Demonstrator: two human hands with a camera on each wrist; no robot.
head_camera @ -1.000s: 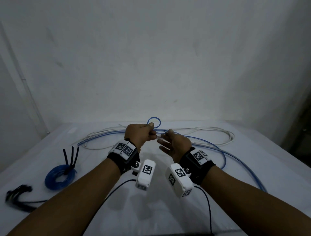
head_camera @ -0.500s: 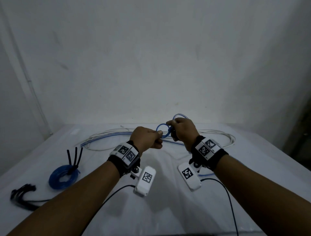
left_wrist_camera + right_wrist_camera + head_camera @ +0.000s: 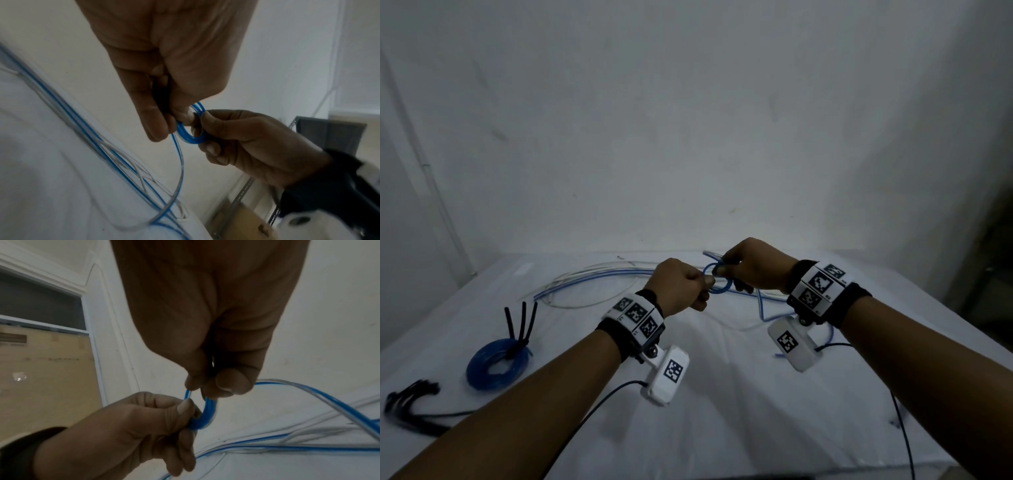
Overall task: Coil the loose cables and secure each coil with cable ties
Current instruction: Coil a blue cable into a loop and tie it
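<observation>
A small coil of blue cable [image 3: 719,281] [image 3: 188,135] [image 3: 206,415] is held above the white table between both hands. My left hand [image 3: 683,286] [image 3: 170,116] pinches its near-left side between thumb and fingers. My right hand [image 3: 748,269] [image 3: 209,386] pinches its far-right side. The rest of the blue cable [image 3: 599,275] [image 3: 86,136] [image 3: 320,394] trails loose over the table behind and to the right, tangled with a loose white cable [image 3: 571,303]. A finished blue coil [image 3: 496,363] bound with black ties lies at the left.
A bundle of black cable ties [image 3: 410,404] lies at the table's front left edge. The white-covered table [image 3: 722,394] meets a white wall at the back. Black wrist-camera leads [image 3: 585,421] hang below my forearms. A dark shelf stands at the far right.
My right hand swung from the near right up over to the small blue loop and now pinches it. The loop has gained a turn, and the loose cable at the right was drawn inward.
</observation>
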